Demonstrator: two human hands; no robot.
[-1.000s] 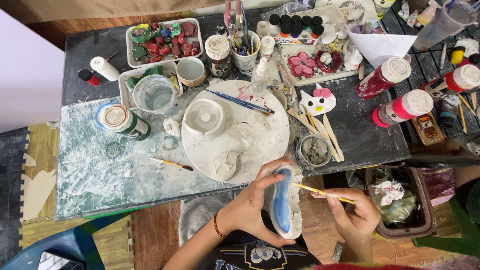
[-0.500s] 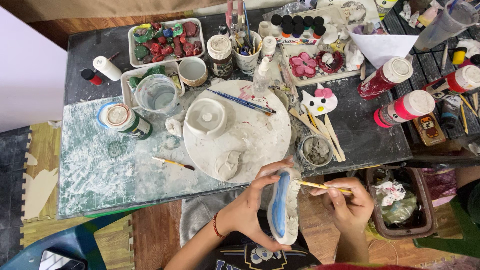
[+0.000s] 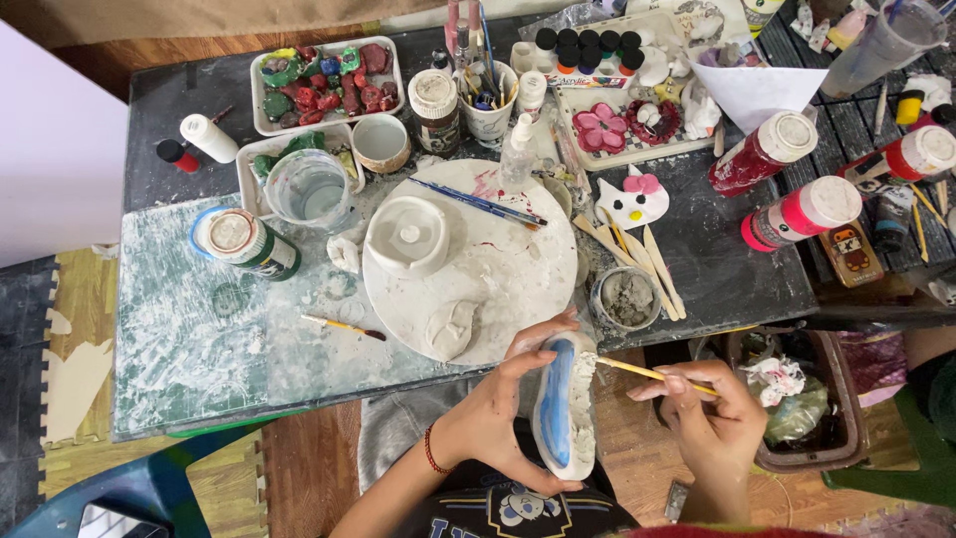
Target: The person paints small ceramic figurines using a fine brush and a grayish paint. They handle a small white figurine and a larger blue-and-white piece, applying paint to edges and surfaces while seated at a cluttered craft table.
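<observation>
My left hand [image 3: 498, 413] grips a long white clay piece [image 3: 563, 408] on its edge, with a blue painted stripe down its face. It hangs just off the near edge of the table [image 3: 199, 339]. My right hand [image 3: 712, 423] pinches a thin yellow-handled paintbrush [image 3: 647, 374], and the brush tip touches the upper right side of the clay piece. Behind my hands lies a round white board [image 3: 498, 264] carrying a white clay dish [image 3: 408, 236], a small clay lump [image 3: 451, 329] and a blue brush [image 3: 478, 202].
A cup of water [image 3: 309, 189], paint jars [image 3: 244, 242], a tray of red and green clay shapes [image 3: 324, 85], a brush cup [image 3: 488, 110], red and pink paint bottles [image 3: 797, 214], wooden tools [image 3: 637, 249], a small grey-filled pot [image 3: 627, 297], a loose brush [image 3: 344, 326]. A bin [image 3: 797, 399] stands right.
My right hand has brought the brush in from the right until its tip meets the clay piece. My left hand has tilted the piece a little.
</observation>
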